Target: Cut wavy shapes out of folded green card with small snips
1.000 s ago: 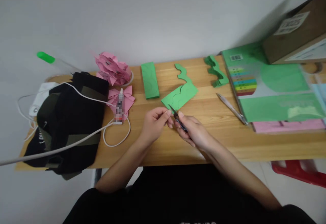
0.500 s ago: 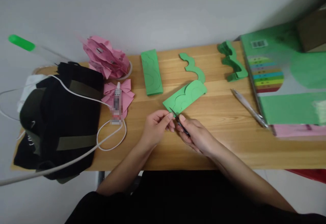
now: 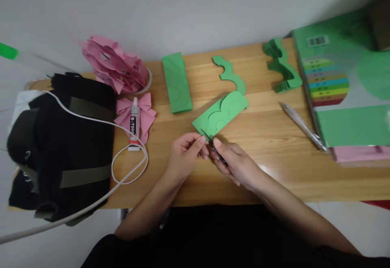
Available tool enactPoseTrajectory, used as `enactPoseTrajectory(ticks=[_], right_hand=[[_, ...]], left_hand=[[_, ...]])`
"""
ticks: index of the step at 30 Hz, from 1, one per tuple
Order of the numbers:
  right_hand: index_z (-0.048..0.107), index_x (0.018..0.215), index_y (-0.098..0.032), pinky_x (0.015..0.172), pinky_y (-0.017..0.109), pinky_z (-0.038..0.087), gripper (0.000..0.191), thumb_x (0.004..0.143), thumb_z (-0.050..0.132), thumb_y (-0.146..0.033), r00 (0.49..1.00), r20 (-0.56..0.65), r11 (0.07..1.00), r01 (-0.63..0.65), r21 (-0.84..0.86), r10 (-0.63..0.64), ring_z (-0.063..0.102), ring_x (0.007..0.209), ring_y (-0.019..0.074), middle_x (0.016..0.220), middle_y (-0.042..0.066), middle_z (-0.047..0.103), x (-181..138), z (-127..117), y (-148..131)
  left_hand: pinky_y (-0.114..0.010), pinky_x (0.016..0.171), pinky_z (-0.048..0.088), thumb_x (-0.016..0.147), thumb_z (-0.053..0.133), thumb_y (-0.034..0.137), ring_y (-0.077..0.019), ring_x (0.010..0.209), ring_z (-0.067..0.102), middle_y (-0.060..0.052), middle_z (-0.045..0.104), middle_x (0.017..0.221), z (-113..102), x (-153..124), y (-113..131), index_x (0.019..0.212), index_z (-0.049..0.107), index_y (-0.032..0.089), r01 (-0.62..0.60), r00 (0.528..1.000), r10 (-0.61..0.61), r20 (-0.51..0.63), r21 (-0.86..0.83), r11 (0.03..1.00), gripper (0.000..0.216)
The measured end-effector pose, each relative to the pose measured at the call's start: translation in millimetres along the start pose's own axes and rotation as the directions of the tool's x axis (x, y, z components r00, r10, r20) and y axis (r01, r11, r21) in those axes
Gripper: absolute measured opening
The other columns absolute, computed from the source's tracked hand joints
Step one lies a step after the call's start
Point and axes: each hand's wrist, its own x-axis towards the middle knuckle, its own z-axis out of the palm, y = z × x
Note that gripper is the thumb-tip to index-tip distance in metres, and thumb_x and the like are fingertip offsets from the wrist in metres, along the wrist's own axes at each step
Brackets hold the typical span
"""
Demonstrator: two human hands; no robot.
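Note:
My left hand (image 3: 188, 150) pinches the near corner of a folded green paper (image 3: 227, 109), which has a wavy outline drawn on it and a cut running partway along. In my right hand (image 3: 233, 158) is a pair of small dark scissors (image 3: 217, 150), its blades at the paper's near end, close to my left fingertips. Just behind the paper lies a wavy green cutout (image 3: 227, 73). Another folded green paper (image 3: 177, 83) with a drawn outline lies to the left. A stack of wavy green cutouts (image 3: 283, 67) stands farther right.
A black bag (image 3: 82, 138) takes up the table's left end, with a white cable (image 3: 129, 180) looping beside it. A glue tube (image 3: 134, 126) rests on a pink paper bow (image 3: 149, 113). Pink folded papers (image 3: 118, 65) stand behind. A pen (image 3: 301, 126) and a green pack (image 3: 344, 126) lie right.
The view has shifted slightly, so the objects at both sides sit a little differently in it. Both hands, the scissors and the folded paper keep nearly the same arrangement.

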Motion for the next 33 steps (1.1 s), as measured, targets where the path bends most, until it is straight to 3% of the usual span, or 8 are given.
enactPoseTrajectory(ticks=[21,27,33], right_hand=[[0.043,0.056,-0.022,0.029,0.024,0.016,0.057,0.092,0.042,-0.066,0.997,-0.031,0.997,0.071,-0.029,-0.072,0.023,0.029,0.0055,0.036,-0.009,0.033,2,3,1],[0.046,0.064,-0.022,0.029,0.022,0.022,0.053,0.093,0.038,-0.066,0.999,-0.023,0.998,0.021,-0.057,-0.022,0.023,0.029,0.006,0.035,-0.011,0.033,0,2,0],[0.055,0.076,-0.02,0.027,0.019,0.023,0.056,0.089,0.04,-0.072,0.994,0.008,0.992,-0.105,-0.067,0.106,0.026,0.028,0.0063,0.039,-0.011,0.035,-27,-12,10]], left_hand=[[-0.019,0.048,0.044,0.076,0.075,0.032,-0.0076,0.044,0.057,0.003,0.062,0.049,3,0,0,0.061,0.063,0.015,0.007,0.999,-0.015,-0.047,-0.156,0.988,0.025],[-0.019,0.047,0.043,0.072,0.078,0.034,-0.0079,0.044,0.056,0.003,0.062,0.049,3,1,1,0.063,0.065,0.015,0.02,0.998,-0.031,-0.053,-0.198,0.98,0.026],[-0.019,0.046,0.039,0.07,0.08,0.034,-0.0064,0.042,0.053,0.003,0.061,0.048,2,2,3,0.063,0.067,0.015,0.04,0.996,-0.06,-0.072,-0.252,0.967,0.024]])
